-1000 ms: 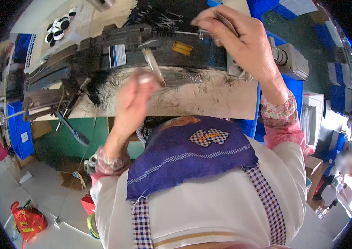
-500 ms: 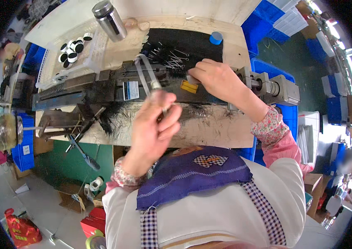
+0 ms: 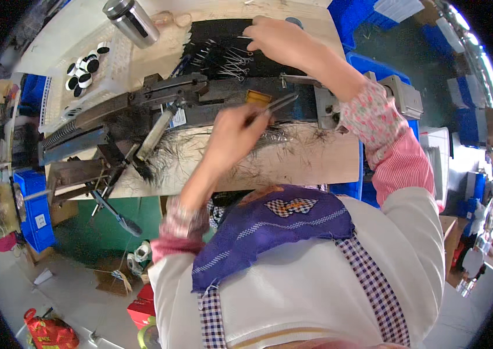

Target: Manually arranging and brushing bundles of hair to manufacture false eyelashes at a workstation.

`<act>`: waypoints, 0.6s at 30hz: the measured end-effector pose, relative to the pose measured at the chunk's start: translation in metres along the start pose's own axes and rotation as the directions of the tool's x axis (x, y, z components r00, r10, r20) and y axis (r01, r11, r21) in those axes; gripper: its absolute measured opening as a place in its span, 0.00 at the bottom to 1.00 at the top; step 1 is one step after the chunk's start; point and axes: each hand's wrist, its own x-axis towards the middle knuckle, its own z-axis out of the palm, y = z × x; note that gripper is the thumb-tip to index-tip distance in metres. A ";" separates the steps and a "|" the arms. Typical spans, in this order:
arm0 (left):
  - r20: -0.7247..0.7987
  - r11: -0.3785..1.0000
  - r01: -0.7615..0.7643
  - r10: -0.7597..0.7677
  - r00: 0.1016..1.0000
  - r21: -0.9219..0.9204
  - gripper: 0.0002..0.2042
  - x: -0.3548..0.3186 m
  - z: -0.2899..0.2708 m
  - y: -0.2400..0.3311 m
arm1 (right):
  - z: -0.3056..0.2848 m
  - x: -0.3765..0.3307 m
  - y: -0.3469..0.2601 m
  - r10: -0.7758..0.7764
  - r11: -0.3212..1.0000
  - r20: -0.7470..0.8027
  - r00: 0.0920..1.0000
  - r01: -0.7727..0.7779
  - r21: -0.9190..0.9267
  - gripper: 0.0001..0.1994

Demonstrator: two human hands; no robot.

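Note:
My left hand (image 3: 236,136) is closed around metal tweezers (image 3: 284,103), whose prongs point right over the front of the dark metal machine (image 3: 217,99). A small yellow block (image 3: 258,98) sits just beyond that hand. Over the black mat (image 3: 214,30) is my right hand (image 3: 278,41), its fingers bent together at the mat's far part; what they pinch, if anything, is too small to make out. Several thin wire pieces with looped ends (image 3: 235,64) lie scattered on the mat, left of that hand. A pale cylindrical lever handle (image 3: 156,134) slants across the machine, with no hand on it.
A white plastic basket (image 3: 119,64) with several black-and-white round pieces (image 3: 85,71) stands left, beside a steel flask (image 3: 133,24). Dark bristle clippings (image 3: 185,148) litter the wooden table (image 3: 310,166). Blue crates (image 3: 342,23) line the right side. A blue round lid (image 3: 294,22) lies behind my right hand.
My right hand has moved from the machine out over the mat. My left hand has shifted right, its tweezers swinging from upward to rightward. The lever handle now shows farther left.

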 end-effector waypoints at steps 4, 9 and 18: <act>-0.048 0.992 -0.128 0.129 0.991 0.016 0.11 0.039 0.006 -0.026 | -0.026 -0.042 0.003 -0.135 0.947 0.045 0.990 0.115 0.300 0.09; -0.118 0.577 -0.189 0.452 0.884 0.794 0.03 0.023 -0.029 0.015 | -0.008 -0.046 -0.023 -0.317 0.901 -0.175 0.932 0.354 0.249 0.07; -0.624 0.986 -0.098 0.163 0.764 0.137 0.10 -0.054 -0.012 -0.008 | 0.024 -0.011 -0.049 -0.179 0.813 -0.357 0.917 0.342 0.471 0.07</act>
